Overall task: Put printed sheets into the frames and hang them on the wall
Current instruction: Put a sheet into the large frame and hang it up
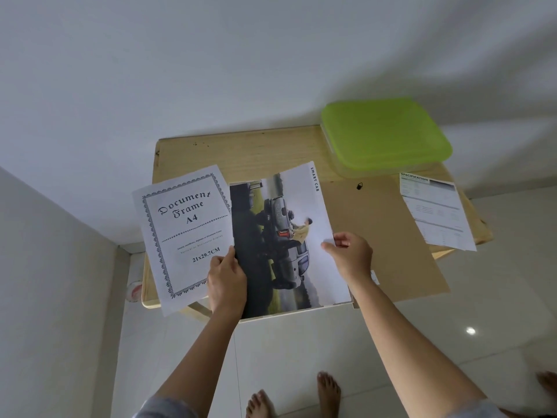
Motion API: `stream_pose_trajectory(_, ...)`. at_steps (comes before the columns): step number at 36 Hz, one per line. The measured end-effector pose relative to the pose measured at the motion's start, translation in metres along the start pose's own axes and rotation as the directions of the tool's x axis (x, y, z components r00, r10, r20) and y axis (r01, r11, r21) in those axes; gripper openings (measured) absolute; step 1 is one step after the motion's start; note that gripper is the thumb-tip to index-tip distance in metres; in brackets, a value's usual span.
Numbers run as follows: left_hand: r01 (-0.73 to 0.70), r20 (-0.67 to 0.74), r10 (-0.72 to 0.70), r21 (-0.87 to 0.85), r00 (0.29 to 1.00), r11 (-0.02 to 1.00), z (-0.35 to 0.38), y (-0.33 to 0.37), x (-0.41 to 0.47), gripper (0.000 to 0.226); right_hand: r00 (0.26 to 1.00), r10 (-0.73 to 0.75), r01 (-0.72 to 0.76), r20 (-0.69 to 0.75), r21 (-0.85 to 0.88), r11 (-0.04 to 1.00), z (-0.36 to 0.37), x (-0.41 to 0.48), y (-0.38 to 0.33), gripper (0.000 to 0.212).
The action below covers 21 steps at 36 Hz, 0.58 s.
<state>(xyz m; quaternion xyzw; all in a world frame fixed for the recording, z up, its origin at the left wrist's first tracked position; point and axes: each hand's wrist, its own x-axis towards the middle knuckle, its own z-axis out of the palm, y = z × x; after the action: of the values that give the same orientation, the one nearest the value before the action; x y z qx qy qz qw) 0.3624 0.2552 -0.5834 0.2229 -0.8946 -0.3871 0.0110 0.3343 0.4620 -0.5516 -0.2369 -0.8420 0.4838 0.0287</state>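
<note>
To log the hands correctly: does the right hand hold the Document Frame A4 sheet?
No, the left hand grips the Document Frame A4 sheet, while the right hand pinches the truck print.

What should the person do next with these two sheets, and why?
Probably set the Document Frame A4 insert aside. The left hand holds it off to one side, the right hand pinches the truck print by its edge, and the brown backing board lies alongside.
</note>
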Motion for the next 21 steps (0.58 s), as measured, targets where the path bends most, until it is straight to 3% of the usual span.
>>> stream_pose_trajectory(4, -0.003, 0.003, 0.003, -0.057, 1.000, 0.998, 0.002, -0.002, 0.000, 0.037, 0.994, -0.093, 0.095, 0.051, -0.032, 0.995, -0.002, 0.000, -0.005, 0.005)
stream_pose_trajectory(11, 0.002, 0.007, -0.001, -0.098, 1.000, 0.995, 0.006, -0.005, 0.000, 0.038, 0.992, -0.124, 0.124, -0.008, 0.011, 0.992, -0.011, 0.001, -0.012, 0.023)
stream_pose_trajectory(16, -0.005, -0.049, -0.001, -0.112, 0.999, 0.994, 0.000, 0.007, 0.001, 0.039, 0.994, -0.109, 0.112, -0.027, 0.143, 0.983, -0.022, 0.002, -0.014, 0.029)
stream_pose_trajectory(21, -0.118, -0.001, 0.122, -0.250, 0.993, 0.961, -0.012, 0.035, 0.005, 0.043, 0.995, -0.097, 0.096, -0.015, 0.349, 0.932, -0.035, 0.003, -0.014, 0.026)
